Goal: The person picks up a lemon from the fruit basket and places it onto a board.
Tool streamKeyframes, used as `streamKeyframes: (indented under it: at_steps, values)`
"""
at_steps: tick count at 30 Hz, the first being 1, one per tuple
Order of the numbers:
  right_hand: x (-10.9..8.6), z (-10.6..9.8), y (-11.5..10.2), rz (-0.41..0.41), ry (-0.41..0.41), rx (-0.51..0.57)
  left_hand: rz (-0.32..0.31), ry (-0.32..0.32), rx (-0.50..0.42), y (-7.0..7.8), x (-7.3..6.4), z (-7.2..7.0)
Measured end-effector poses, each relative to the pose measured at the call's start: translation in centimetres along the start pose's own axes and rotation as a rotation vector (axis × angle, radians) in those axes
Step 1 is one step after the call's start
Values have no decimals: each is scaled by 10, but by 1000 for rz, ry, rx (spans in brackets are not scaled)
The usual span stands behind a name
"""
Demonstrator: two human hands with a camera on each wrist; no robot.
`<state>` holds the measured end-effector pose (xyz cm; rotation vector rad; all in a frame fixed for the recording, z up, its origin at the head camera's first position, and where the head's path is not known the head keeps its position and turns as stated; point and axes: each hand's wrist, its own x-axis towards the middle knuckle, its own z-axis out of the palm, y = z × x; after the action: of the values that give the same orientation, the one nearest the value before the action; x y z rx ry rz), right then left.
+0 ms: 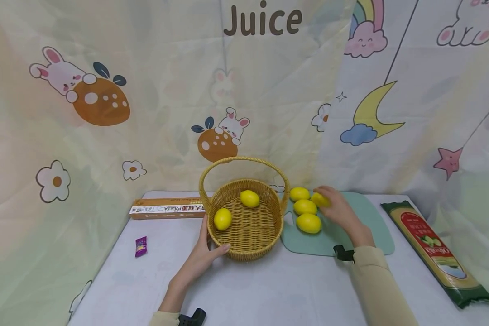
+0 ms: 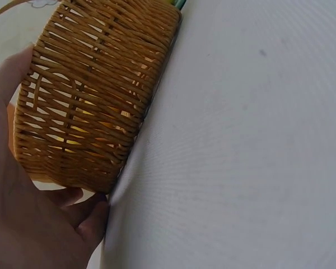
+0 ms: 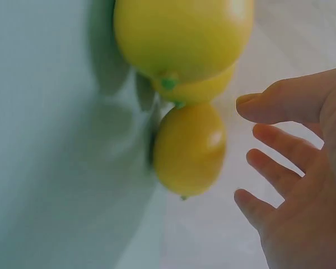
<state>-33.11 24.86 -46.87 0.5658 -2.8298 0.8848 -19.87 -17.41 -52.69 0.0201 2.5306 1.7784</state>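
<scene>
A round wicker basket (image 1: pixel 244 256) with a tall arched handle holds two lemons (image 1: pixel 250 198). My left hand (image 1: pixel 203 253) grips its near left side; in the left wrist view the thumb lies on the woven wall and the other fingers (image 2: pixel 92 224) curl low by its base. Several more lemons (image 1: pixel 309 223) lie on a pale green board (image 1: pixel 338 242) right of the basket. My right hand (image 1: pixel 337 207) is over the rearmost right one, partly covering it. The right wrist view has its fingers (image 3: pixel 280 143) spread, apart from the nearby lemon (image 3: pixel 190 151).
Behind the basket's left side lies a long pasta box (image 1: pixel 167 209). A small purple packet (image 1: pixel 141 246) is on the white table (image 1: pixel 269 294) at left. A long green and gold packet (image 1: pixel 436 251) lies along the right edge. A printed cloth (image 1: pixel 167 90) hangs behind.
</scene>
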Motion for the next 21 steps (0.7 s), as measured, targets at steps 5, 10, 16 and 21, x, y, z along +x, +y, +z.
streamKeyframes:
  at_steps: [5, 10, 16, 21]
  values:
    - [-9, -3, -17, -35, 1, -51, 1, 0, 11, 2, 0, 0]
    - [-19, -2, -37, -81, 7, -111, 13, -7, -3, 3, -1, 1]
    - [-32, 8, -66, -150, 28, -147, 11, -9, -3, 4, -3, 1]
    - [-40, 16, -89, -219, 58, -125, -4, -8, 16, 4, -4, 0]
